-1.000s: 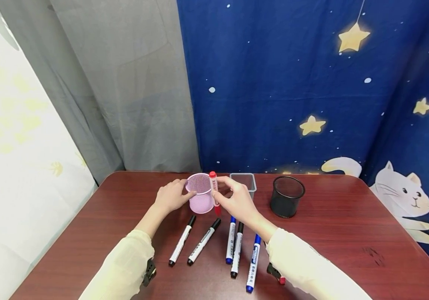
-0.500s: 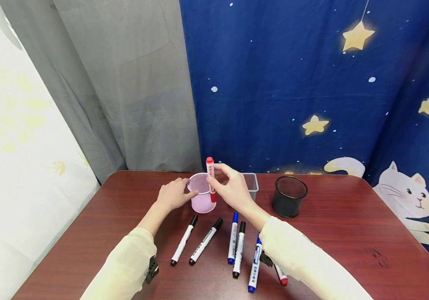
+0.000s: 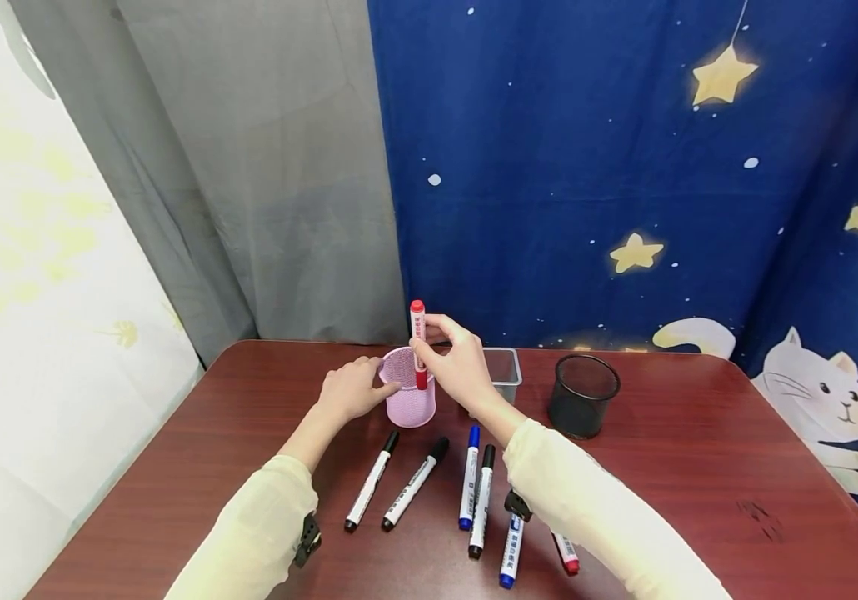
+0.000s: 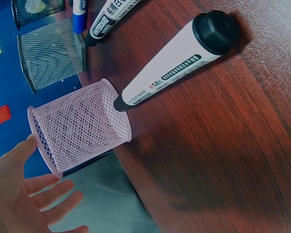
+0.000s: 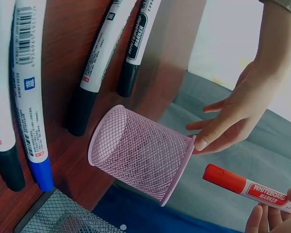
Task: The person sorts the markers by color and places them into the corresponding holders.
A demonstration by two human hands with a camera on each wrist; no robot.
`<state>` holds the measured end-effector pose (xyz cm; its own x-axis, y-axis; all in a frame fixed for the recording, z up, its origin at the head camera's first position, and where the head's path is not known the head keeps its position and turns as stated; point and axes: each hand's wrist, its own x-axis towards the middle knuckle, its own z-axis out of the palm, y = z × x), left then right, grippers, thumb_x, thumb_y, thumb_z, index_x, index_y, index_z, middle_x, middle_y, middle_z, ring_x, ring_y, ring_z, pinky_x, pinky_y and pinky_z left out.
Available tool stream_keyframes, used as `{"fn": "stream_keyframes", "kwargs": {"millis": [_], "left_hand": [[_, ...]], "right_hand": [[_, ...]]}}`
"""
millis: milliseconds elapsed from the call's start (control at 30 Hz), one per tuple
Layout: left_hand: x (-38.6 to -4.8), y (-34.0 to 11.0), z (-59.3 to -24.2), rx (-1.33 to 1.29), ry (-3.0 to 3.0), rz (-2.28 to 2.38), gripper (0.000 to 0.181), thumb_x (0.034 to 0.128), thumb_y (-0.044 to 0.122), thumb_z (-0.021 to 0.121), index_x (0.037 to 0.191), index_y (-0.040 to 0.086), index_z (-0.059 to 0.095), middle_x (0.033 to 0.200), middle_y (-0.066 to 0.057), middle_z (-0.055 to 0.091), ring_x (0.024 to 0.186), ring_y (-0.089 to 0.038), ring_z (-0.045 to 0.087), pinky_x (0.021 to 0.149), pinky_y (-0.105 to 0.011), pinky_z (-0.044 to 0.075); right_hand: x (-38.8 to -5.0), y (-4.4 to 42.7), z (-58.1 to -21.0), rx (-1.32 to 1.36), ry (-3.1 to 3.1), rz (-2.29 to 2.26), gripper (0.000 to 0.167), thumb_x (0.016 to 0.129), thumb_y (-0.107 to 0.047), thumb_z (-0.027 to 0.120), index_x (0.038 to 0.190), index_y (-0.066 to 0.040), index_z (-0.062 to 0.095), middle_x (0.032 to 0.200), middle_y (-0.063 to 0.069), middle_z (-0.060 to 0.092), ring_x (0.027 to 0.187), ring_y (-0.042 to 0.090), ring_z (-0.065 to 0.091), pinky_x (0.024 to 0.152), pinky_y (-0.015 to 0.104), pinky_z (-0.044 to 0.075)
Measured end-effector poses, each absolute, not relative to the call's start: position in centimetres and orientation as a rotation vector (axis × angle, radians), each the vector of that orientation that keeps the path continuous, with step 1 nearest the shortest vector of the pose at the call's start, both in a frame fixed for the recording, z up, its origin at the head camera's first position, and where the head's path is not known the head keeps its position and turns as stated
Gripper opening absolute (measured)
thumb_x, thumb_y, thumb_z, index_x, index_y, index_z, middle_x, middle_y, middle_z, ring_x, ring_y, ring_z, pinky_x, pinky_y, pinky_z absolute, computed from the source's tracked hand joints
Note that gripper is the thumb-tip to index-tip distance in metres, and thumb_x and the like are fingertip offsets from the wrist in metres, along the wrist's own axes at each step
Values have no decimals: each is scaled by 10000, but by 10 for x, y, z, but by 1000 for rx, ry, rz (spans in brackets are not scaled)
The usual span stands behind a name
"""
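Note:
A pink mesh pen holder (image 3: 410, 406) stands upright at the table's back, left of centre. My left hand (image 3: 350, 390) holds it by the rim, with the thumb (image 4: 30, 145) at the near side and the fingers beyond. My right hand (image 3: 462, 364) pinches a red whiteboard marker (image 3: 417, 321), nearly upright. In the head view the marker's lower red end overlaps the holder's opening. The right wrist view shows that red end (image 5: 224, 177) outside and apart from the pink rim (image 5: 177, 172). In the left wrist view only a red end (image 4: 0, 116) of the marker shows.
Two black-capped markers (image 3: 371, 481) (image 3: 416, 483) lie before the pink holder. Blue (image 3: 469, 477) and black (image 3: 481, 502) markers lie right of them, another blue one (image 3: 511, 550) and a red-ended one (image 3: 566, 552) partly under the right sleeve. A grey mesh holder (image 3: 506, 371) and a black one (image 3: 581, 398) stand right.
My right hand has raised the red marker and brought it slightly left, from beside the pink holder to over its opening. The left hand has stayed at the rim.

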<state>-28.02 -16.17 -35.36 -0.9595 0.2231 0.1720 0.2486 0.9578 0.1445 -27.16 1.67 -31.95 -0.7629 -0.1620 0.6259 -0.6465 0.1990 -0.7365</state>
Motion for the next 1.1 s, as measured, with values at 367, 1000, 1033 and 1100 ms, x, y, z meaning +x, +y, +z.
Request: {"fn": "stream_keyframes", "kwargs": {"millis": [367,1000,1033,1100], "left_hand": [[-280,-161,-353,-349,-2955,-242,568,792,468,573,1157,33,548,1042,-147,572,934,-322,551,743,-508,408],[-281,-160,-355,-345,-2944,-244,577,784,488,576,1146,39,556,1037,-140,577,932,-320,555,732,-509,408],[-281,-161,-355,-344,-2944,-245,579,784,488,576,1147,38,555,1041,-142,576,934,-321,554,733,-511,407],[-281,-161,-355,-342,-2946,-248,582,785,488,576,1150,36,552,1047,-145,575,939,-323,552,736,-513,405]], "right_hand": [[-285,10,-318,681,-2088,1498,251,794,-152,655,1031,-77,616,840,-5,633,776,68,568,666,251,458],[-304,2,-335,594,-2154,1485,243,786,-128,662,1018,-74,619,818,9,639,754,89,589,669,299,465],[-304,2,-336,591,-2157,1483,242,783,-122,664,1015,-73,619,817,12,639,752,93,590,676,305,464],[-305,2,-338,590,-2162,1477,239,781,-114,664,1012,-68,619,818,22,640,749,105,594,689,326,465]]}}
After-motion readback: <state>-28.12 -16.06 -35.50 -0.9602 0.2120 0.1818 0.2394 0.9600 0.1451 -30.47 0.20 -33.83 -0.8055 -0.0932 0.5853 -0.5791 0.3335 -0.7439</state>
